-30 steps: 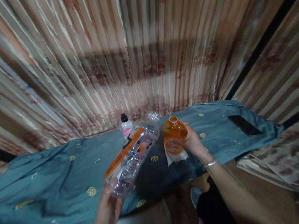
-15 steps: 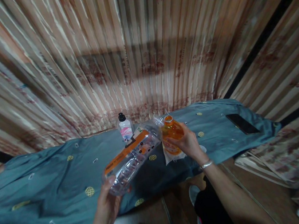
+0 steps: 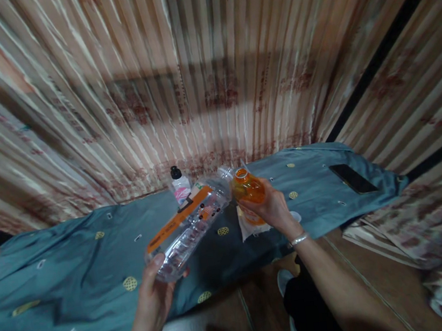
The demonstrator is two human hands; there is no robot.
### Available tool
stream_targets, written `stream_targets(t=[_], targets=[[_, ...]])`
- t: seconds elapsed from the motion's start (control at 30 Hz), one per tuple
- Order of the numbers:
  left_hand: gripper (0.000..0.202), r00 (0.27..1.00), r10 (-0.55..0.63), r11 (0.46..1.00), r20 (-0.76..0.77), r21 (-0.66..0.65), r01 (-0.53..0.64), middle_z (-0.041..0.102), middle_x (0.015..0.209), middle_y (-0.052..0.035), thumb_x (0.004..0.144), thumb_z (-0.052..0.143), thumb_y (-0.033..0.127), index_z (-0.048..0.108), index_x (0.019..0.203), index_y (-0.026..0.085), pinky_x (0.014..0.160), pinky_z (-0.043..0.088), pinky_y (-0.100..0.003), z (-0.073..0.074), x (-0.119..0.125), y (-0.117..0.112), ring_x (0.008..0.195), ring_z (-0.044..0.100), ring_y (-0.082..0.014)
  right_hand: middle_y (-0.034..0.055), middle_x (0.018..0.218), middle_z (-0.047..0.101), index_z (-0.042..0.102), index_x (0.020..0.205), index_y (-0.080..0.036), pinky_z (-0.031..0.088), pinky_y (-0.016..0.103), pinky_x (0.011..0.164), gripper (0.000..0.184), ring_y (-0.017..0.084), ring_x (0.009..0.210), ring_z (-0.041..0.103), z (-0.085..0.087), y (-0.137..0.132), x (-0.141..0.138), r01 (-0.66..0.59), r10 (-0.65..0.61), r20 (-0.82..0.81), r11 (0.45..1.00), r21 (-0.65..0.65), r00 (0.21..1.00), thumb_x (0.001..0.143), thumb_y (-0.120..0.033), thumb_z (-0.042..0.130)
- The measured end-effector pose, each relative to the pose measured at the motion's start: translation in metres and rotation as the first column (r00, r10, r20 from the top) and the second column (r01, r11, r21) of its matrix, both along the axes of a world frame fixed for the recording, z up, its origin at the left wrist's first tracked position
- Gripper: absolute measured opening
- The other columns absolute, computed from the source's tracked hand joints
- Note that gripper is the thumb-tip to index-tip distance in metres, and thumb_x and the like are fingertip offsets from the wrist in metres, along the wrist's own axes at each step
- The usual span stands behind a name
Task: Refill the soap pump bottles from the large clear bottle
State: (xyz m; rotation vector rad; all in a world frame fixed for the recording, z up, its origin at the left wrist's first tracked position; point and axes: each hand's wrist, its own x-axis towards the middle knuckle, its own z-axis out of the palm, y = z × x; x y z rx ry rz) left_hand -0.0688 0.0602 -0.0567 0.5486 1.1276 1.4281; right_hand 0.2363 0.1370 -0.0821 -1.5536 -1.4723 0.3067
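Note:
My left hand point(image 3: 155, 293) grips the base of a large clear plastic bottle point(image 3: 191, 229) with an orange label, tilted so its open neck points up and to the right. My right hand point(image 3: 272, 208) is wrapped round a small orange bottle point(image 3: 247, 190) with its mouth uncapped. The clear bottle's neck sits right beside the orange bottle's mouth. Both bottles are held above a table covered with a teal cloth point(image 3: 75, 266).
A small white bottle with a black cap point(image 3: 180, 184) stands at the back of the table. A white wrapper point(image 3: 249, 228) lies under the orange bottle. A dark phone point(image 3: 353, 178) lies on the cloth at right. Striped curtains hang behind. Patterned fabric point(image 3: 401, 234) is piled at right.
The clear bottle's neck has come closer to the orange bottle's mouth. Both hands and bottles have shifted slightly up and left in view.

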Motion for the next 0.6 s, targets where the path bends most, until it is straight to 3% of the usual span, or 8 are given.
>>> stream_targets(t=[0.23, 0.6], targets=[[0.053, 1.0, -0.006, 0.999, -0.029, 0.045, 0.007, 0.081, 0.089, -0.0074, 0.046, 0.098, 0.047, 0.077, 0.084, 0.016, 0.044, 0.06, -0.03, -0.001, 0.0, 0.003, 0.065, 0.071, -0.0224, 0.007, 0.11, 0.084, 0.066, 0.13, -0.028, 0.065, 0.047, 0.085, 0.065, 0.036, 0.102, 0.081, 0.001, 0.001, 0.0, 0.004, -0.004, 0.022, 1.0, -0.006, 1.0, 0.071, -0.045, 0.089], [0.047, 0.999, -0.05, 0.995, -0.01, 0.091, 0.051, 0.08, 0.097, -0.0056, 0.058, 0.097, 0.041, 0.076, 0.095, 0.02, 0.05, 0.06, -0.03, -0.013, -0.007, 0.003, 0.072, 0.073, -0.0239, 0.0082, 0.114, 0.084, 0.066, 0.128, -0.027, 0.065, 0.048, 0.086, 0.063, 0.037, 0.104, 0.081, 0.005, -0.001, -0.004, 0.008, -0.008, 0.001, 1.0, -0.022, 1.0, 0.071, -0.041, 0.088]])
